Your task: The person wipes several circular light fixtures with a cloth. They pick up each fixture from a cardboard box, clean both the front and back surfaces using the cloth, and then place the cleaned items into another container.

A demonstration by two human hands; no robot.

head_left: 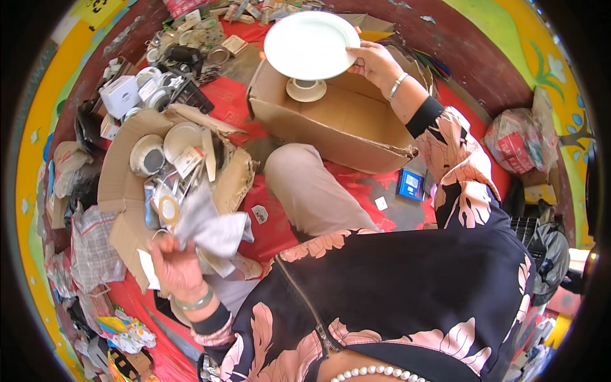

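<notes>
Our right hand (375, 62) grips the rim of a white plate (310, 44), stiff and breakable, over the far cardboard box (331, 121), while our left hand (175, 267) clutches soft grey cloth (210, 226).

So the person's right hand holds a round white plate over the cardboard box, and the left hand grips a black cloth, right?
Not quite: the head view shows the cloth in the left hand is grey, not black. The rest stands: the right hand holds the round white plate over the brown cardboard box.
</notes>
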